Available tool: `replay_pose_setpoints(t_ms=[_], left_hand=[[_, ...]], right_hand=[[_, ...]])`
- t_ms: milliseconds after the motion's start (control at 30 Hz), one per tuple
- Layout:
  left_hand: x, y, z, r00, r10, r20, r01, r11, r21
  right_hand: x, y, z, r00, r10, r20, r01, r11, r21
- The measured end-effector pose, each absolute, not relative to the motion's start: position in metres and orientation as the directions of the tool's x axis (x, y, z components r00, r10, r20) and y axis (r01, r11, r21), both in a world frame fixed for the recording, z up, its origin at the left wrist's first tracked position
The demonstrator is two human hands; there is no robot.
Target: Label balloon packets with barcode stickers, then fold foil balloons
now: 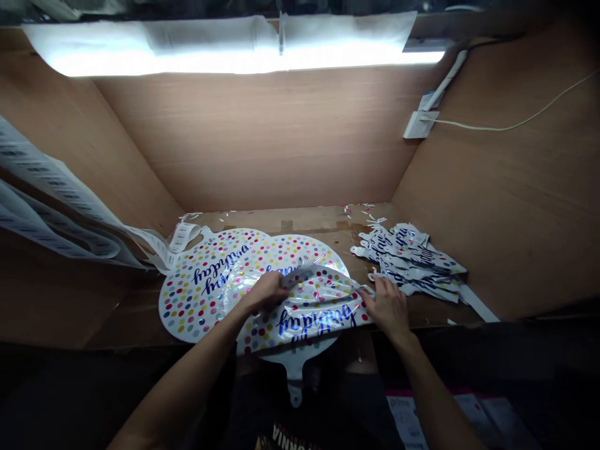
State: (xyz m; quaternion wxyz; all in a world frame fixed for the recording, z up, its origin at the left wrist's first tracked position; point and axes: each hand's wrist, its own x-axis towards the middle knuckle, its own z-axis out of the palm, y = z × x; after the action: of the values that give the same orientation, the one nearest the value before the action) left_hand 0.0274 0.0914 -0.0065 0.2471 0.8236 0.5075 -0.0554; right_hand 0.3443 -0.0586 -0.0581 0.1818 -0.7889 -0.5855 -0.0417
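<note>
A white foil balloon (319,306) with coloured dots and blue "birthday" lettering lies partly folded over at the front edge of the work surface. My left hand (267,290) is closed on its raised upper edge. At the right end of the fold, my right hand (388,306) pinches the foil between thumb and fingers. Flat dotted balloons (192,306) lie beneath and to the left, overlapping. A pale balloon neck (294,378) hangs over the front edge towards my body. Just beyond my right hand sits a pile of folded balloons (417,259).
Strips of barcode labels (70,187) hang down the left side and reach the balloons. Wooden panels (262,137) enclose the surface on three sides. A lit tube lamp (234,62) spans the top. A cable (497,128) runs from a white socket (420,124). Small paper scraps lie at the back.
</note>
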Motion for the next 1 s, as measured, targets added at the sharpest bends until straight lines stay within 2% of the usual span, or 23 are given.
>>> replay_pose_setpoints(t_ms=[33,100,200,300,400,500,600,667,700,767,833,900,1000], left_hand=[[0.025,0.087,0.003,0.517,0.811,-0.274,0.836,-0.409,0.367],[0.017,0.075,0.023,0.614,0.788,-0.039,0.748,-0.566,0.347],[-0.001,0.053,0.043,0.737,0.598,0.314,0.567,-0.8,0.195],[-0.025,0.027,0.031,0.8,0.449,0.398,0.441,-0.89,0.119],[-0.048,0.001,-0.013,0.822,0.433,0.37,0.414,-0.9,0.135],[-0.066,-0.015,-0.056,0.804,0.52,0.289,0.472,-0.853,0.223],[-0.071,-0.012,-0.069,0.763,0.619,0.186,0.539,-0.768,0.346],[-0.065,0.003,-0.061,0.66,0.749,0.062,0.673,-0.626,0.395],[-0.06,0.014,-0.054,0.588,0.808,-0.033,0.753,-0.532,0.387],[-0.044,0.036,-0.039,0.454,0.864,-0.217,0.871,-0.38,0.312],[-0.024,0.056,-0.024,0.396,0.863,-0.313,0.913,-0.333,0.237],[0.001,0.074,-0.013,0.402,0.864,-0.303,0.911,-0.344,0.228],[0.043,0.094,-0.006,0.462,0.837,-0.294,0.877,-0.381,0.293]], right_hand=[[0.345,-0.052,-0.044,0.245,0.907,0.342,0.959,-0.175,-0.224],[0.346,-0.04,-0.009,0.093,0.898,0.43,0.981,-0.009,-0.192],[0.342,-0.031,0.038,-0.17,0.867,0.469,0.955,0.262,-0.138],[0.33,-0.043,0.038,-0.453,0.764,0.459,0.83,0.549,-0.095],[0.315,-0.069,-0.014,-0.552,0.694,0.462,0.758,0.648,-0.068],[0.307,-0.091,-0.075,-0.55,0.73,0.405,0.755,0.643,-0.132],[0.311,-0.093,-0.102,-0.458,0.81,0.366,0.769,0.568,-0.294],[0.312,-0.083,-0.101,-0.279,0.911,0.304,0.831,0.388,-0.398],[0.311,-0.075,-0.098,-0.165,0.955,0.244,0.874,0.257,-0.412],[0.305,-0.058,-0.089,0.047,0.993,0.109,0.942,-0.008,-0.337],[0.295,-0.044,-0.082,0.146,0.989,0.02,0.967,-0.139,-0.212],[0.287,-0.036,-0.078,0.155,0.988,-0.019,0.977,-0.156,-0.143],[0.286,-0.034,-0.077,0.131,0.991,-0.022,0.982,-0.132,-0.132]])
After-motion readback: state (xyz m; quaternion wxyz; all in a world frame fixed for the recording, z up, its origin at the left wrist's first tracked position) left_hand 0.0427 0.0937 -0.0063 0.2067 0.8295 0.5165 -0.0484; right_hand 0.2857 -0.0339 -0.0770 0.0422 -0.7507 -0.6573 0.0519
